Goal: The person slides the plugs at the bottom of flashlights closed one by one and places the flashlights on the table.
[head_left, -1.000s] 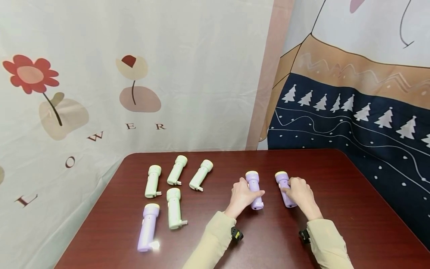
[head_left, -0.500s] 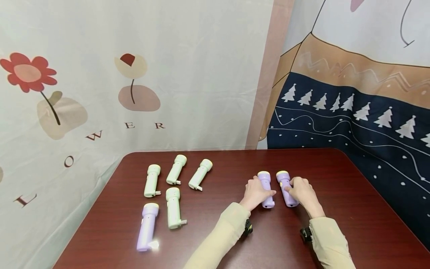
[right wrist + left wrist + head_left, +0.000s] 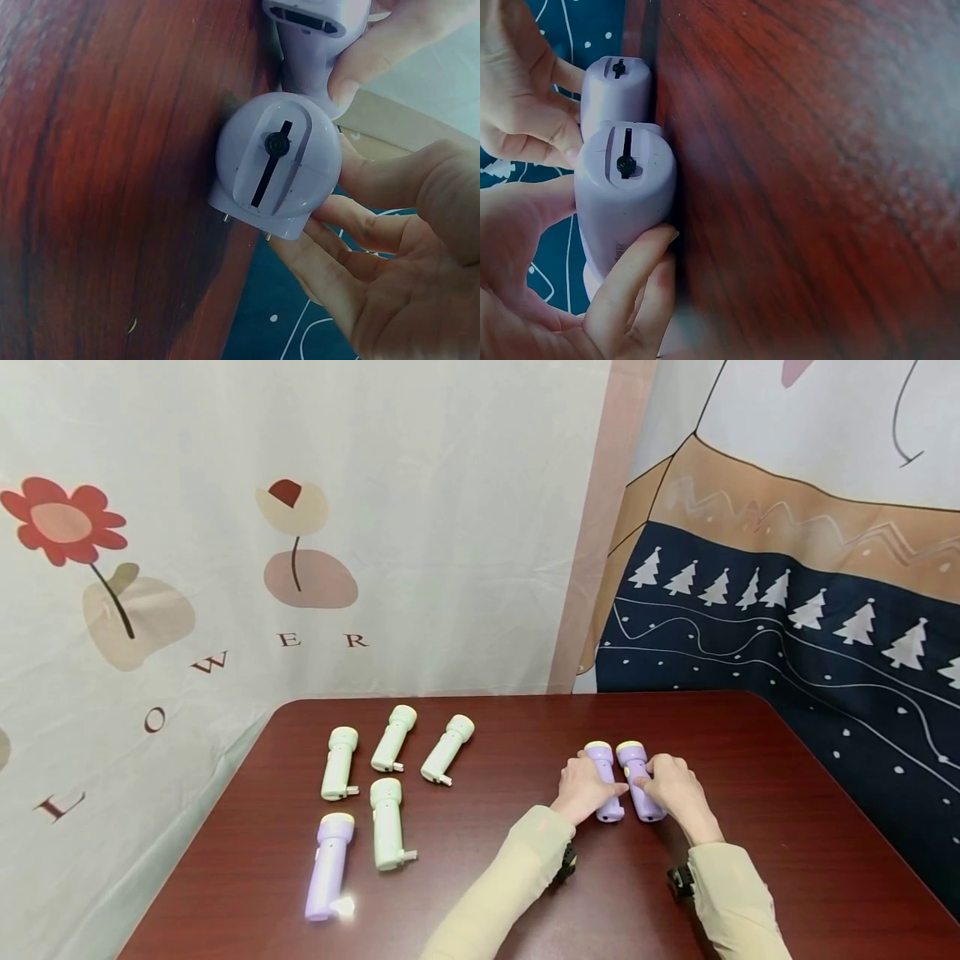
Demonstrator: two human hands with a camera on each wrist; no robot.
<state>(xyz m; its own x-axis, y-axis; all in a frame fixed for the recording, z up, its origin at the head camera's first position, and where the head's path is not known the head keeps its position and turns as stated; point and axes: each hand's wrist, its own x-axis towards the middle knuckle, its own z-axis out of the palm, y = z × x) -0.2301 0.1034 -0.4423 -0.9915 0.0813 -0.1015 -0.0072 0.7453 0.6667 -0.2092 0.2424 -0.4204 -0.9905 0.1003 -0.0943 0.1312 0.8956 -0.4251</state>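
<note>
My left hand grips a purple flashlight lying on the right half of the table, thumb on one side and fingers on the other. Close to its right lies a second purple flashlight, held between the thumb and fingers of my right hand. Both yellow-rimmed heads point away from me. In the left wrist view the end of the left flashlight shows a slot with a black slider. Two metal prongs stick out beside the end of the right flashlight in the right wrist view.
Several pale green flashlights lie on the left half of the dark red table, small plugs folded out. Another purple flashlight lies in front of them, beside a bright glare spot. Patterned curtains hang behind the table.
My left hand has slid its purple flashlight to the right, narrowing the gap to the other one. The right hand and its flashlight have barely moved.
</note>
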